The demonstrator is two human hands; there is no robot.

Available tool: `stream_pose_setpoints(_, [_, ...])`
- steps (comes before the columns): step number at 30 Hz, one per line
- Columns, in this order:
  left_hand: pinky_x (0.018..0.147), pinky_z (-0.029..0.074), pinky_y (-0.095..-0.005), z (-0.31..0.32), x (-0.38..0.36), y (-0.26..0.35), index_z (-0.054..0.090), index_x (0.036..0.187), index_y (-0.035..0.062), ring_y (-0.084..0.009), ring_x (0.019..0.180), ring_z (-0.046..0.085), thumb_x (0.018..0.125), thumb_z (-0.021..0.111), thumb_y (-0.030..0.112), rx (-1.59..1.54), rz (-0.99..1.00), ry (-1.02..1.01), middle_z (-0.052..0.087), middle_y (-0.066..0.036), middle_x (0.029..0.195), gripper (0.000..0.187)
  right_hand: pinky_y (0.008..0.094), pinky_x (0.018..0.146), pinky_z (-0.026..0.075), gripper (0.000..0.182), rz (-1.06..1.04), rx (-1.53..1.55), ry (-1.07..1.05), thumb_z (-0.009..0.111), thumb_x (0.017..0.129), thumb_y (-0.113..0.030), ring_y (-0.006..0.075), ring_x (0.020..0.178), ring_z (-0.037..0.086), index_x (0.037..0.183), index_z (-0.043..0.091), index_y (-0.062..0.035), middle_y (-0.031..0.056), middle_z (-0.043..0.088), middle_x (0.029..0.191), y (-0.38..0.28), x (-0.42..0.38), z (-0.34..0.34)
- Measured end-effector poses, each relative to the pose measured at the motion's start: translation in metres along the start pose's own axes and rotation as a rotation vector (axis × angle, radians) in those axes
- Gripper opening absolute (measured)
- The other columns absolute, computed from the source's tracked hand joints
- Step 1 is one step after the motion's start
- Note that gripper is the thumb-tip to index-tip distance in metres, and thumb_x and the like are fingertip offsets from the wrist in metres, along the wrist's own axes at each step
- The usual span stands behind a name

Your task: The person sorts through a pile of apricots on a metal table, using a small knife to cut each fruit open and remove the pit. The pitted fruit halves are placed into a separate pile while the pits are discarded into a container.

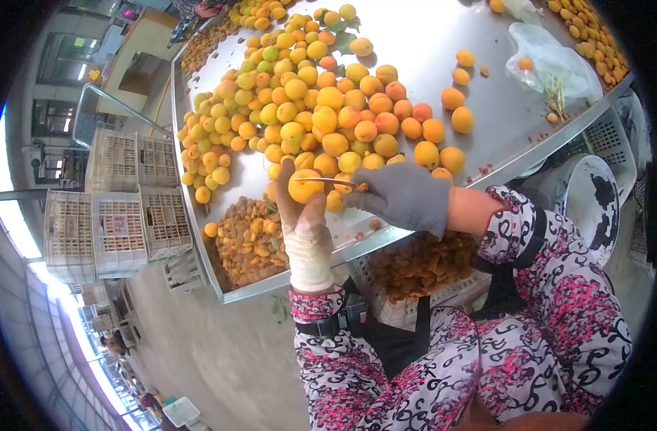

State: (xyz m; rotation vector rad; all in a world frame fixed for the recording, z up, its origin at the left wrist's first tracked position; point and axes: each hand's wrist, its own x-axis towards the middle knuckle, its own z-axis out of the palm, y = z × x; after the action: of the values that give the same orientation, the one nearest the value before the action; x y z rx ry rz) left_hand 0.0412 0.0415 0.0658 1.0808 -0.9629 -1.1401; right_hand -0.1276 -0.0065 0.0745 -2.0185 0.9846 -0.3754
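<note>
A crate [394, 312] of brown pieces is placed below the table edge, presumably for easy reach. An apricot [304, 187] is pinched in the left hand [306, 228], over the metal table [407, 50], apparently steadied against the blade. A knife [332, 180] is clasped in the right hand [407, 194], its long axis nearly level, tip leftward across the fruit, whose own axis cannot be determined. Loose apricots [292, 108] are heaped beyond.

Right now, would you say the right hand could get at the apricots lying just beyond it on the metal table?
Probably yes: those apricots lie in the open, with nothing seen between them and the right hand, though the knife it holds would likely hinder grasping.
</note>
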Motion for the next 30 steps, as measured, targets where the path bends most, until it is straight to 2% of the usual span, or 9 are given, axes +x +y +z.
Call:
stream_pose_setpoints(13, [0.093,0.041,-0.0345,0.009,-0.002,-0.004,0.034,0.132,0.0028,-0.0234,0.111,0.051,0.087,0.055,0.024,0.065,0.006,0.055,0.051,-0.013,0.12,0.054,0.0465,0.065,0.046,0.039,0.04,0.052,0.06,0.043,0.091,-0.041,0.0376,0.071,0.06,0.095,0.051,-0.0033,0.0198,0.061,0.076,-0.001,-0.003,0.015])
stream_pose_setpoints(15, [0.086,0.044,-0.0327,0.014,-0.002,-0.009,0.041,0.126,0.0029,-0.024,0.103,0.055,0.088,0.055,0.031,-0.233,-0.113,0.117,0.056,-0.014,0.111,0.049,0.0465,0.065,0.046,0.039,0.041,0.101,0.075,0.043,0.091,-0.041,0.0378,0.071,0.06,0.095,0.051,-0.003,0.02,0.061,0.075,0.002,-0.002,0.03])
stream_pose_setpoints(16, [0.08,0.047,-0.0318,0.009,0.0,-0.018,0.046,0.119,0.0043,-0.0248,0.097,0.056,0.088,0.055,0.041,0.399,0.065,-0.029,0.059,-0.014,0.105,0.049,0.0466,0.064,0.046,0.039,0.008,0.143,0.16,0.044,0.091,-0.041,0.0379,0.071,0.06,0.095,0.051,-0.0029,0.0201,0.061,0.075,0.002,-0.001,0.039])
stream_pose_setpoints(17, [0.08,0.047,-0.0318,0.005,-0.001,-0.025,0.046,0.119,0.0043,-0.0248,0.097,0.056,0.088,0.055,0.041,0.398,0.068,-0.03,0.059,-0.014,0.105,0.049,0.0467,0.063,0.046,0.039,-0.026,0.184,0.243,0.044,0.091,-0.041,0.0381,0.071,0.06,0.096,0.051,-0.0029,0.0201,0.061,0.075,0.005,-0.001,0.045])
stream_pose_setpoints(19, [0.083,0.045,-0.0336,0.018,0.001,-0.017,0.048,0.116,0.0031,-0.0201,0.095,0.056,0.091,0.046,0.041,-0.53,-0.279,0.141,0.057,-0.01,0.102,0.045,0.0468,0.063,0.046,0.039,-0.02,0.165,0.241,0.044,0.091,-0.041,0.0382,0.071,0.06,0.097,0.051,-0.0032,0.0202,0.061,0.075,0.006,0.001,0.045])
stream_pose_setpoints(24, [0.084,0.043,-0.0323,0.003,0.01,-0.018,0.046,0.12,0.0055,-0.0249,0.101,0.056,0.086,0.052,0.05,-0.404,-0.231,0.115,0.058,-0.014,0.111,0.056,0.0472,0.064,0.046,0.038,0.065,0.129,0.066,0.044,0.09,-0.041,0.0382,0.071,0.06,0.1,0.052,-0.0047,0.0203,0.062,0.078,0.002,0.003,0.022])
stream_pose_setpoints(27, [0.087,0.041,-0.0309,0.005,0.003,-0.014,0.044,0.124,0.004,-0.0229,0.103,0.055,0.089,0.052,0.042,-0.199,-0.124,0.096,0.057,-0.012,0.113,0.053,0.0469,0.064,0.046,0.04,0.0,0.096,0.086,0.044,0.09,-0.042,0.038,0.071,0.06,0.103,0.052,-0.0053,0.0201,0.062,0.078,0.006,0.004,0.023])
stream_pose_setpoints(28, [0.089,0.04,-0.0311,0.018,-0.002,0.006,0.041,0.128,0.0018,-0.0207,0.105,0.054,0.089,0.052,0.03,0.067,-0.057,0.041,0.055,-0.01,0.114,0.05,0.0467,0.064,0.046,0.041,0.019,0.174,0.038,0.045,0.09,-0.043,0.0379,0.071,0.06,0.105,0.052,-0.0052,0.0198,0.062,0.079,0.007,0.006,0.019])
stream_pose_setpoints(30, [0.09,0.04,-0.0313,0.012,0.0,0.003,0.04,0.13,0.0009,-0.02,0.105,0.053,0.088,0.051,0.026,0.044,-0.037,0.019,0.055,-0.01,0.114,0.05,0.0465,0.064,0.046,0.042,0.038,0.251,-0.009,0.045,0.09,-0.043,0.0378,0.071,0.06,0.106,0.052,-0.005,0.0195,0.062,0.079,0.007,0.007,0.012])
